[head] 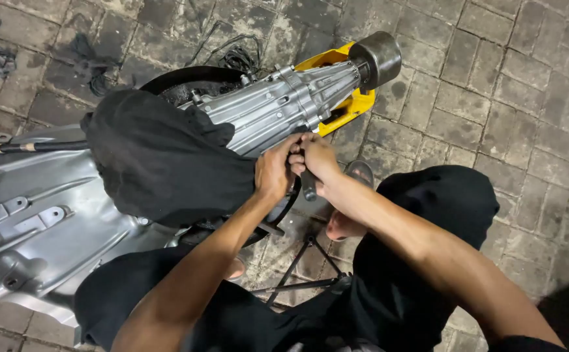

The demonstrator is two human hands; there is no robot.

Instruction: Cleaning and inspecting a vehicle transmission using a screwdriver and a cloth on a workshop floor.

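Hands meet at the gearbox (pixel 284 107) flank, right hand (pixel 317 160) with fingers closed around a dark tool handle (pixel 308 186) hanging below it, left hand (pixel 274 173) gripping alongside, while the casing's long axis runs up-right toward the yellow stand (pixel 353 104).

No packages, labels, signs or screens show anywhere in this view, neither around the silver gearbox housing (pixel 278 107) nor on the paving beside it.
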